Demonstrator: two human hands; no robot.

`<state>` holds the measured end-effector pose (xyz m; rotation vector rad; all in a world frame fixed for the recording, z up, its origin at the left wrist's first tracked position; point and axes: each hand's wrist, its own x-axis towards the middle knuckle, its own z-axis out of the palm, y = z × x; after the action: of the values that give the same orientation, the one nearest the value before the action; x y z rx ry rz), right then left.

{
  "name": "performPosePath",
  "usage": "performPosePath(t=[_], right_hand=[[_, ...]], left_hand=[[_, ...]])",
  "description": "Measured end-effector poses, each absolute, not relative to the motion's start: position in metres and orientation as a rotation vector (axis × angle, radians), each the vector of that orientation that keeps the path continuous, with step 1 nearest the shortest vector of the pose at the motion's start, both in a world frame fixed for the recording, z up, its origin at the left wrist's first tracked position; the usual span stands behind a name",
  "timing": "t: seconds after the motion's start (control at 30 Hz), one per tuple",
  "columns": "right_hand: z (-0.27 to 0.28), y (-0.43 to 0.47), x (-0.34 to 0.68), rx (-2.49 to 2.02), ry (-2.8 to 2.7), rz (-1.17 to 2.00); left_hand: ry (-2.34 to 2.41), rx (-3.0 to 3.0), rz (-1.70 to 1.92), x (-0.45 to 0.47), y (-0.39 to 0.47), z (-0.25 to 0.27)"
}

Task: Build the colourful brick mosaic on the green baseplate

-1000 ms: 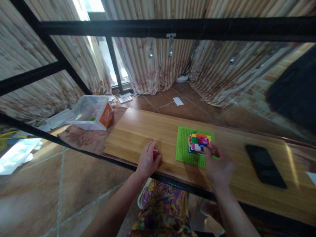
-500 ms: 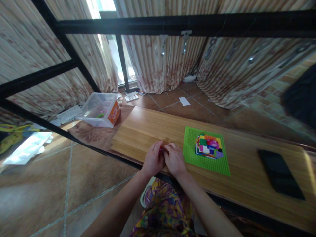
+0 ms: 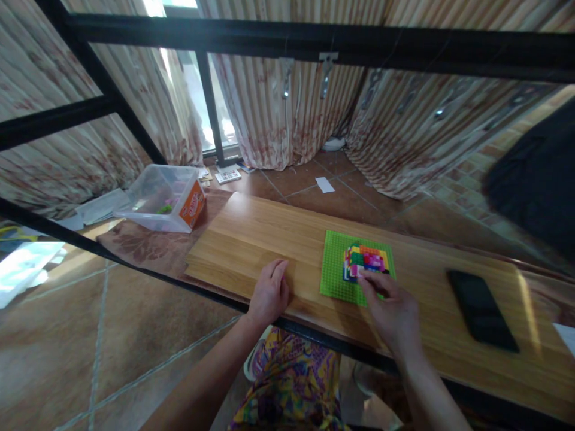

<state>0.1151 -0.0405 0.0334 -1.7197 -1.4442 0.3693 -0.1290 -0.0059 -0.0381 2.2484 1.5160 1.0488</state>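
Presently, the toy-brick stack [image 3: 366, 258] is sitting on the green baseplate [image 3: 333, 278]; the right hand [image 3: 398, 308] is resting at the stack's near edge, grip obscured. The left hand [image 3: 269, 292] is lying curled, contents hidden. Likely light and rigid, the stack is favouring a pinch on opposite sides.

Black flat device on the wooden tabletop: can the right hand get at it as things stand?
Likely yes. The right hand is at the brick build, and the black flat device lies farther right on the same wooden tabletop; I see only wood surface between hand and device.
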Motion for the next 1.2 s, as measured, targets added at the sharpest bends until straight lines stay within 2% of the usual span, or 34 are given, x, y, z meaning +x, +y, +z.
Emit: performPosePath(t=[0.17,0.43,0.8,1.1,1.2], right_hand=[[0.036,-0.027,0.150,-1.813,-1.549,0.072],[0.027,-0.015,0.151,-1.874,-1.600,-0.074],[0.026,-0.011,0.148,-1.933,-1.301,0.095],[0.009,0.000,0.167,-1.814,-1.015,0.483],[0.005,0.004,0.171,-1.778,-1.021,0.509]], left_hand=[[1.513,2.267,1.074,-0.129,-0.005,-0.038],[1.495,2.278,1.078,-0.129,-0.006,-0.037],[1.496,2.306,1.119,-0.129,-0.005,-0.041],[1.491,2.278,1.106,-0.130,-0.005,-0.044],[1.486,2.270,1.114,-0.130,-0.004,-0.043]])
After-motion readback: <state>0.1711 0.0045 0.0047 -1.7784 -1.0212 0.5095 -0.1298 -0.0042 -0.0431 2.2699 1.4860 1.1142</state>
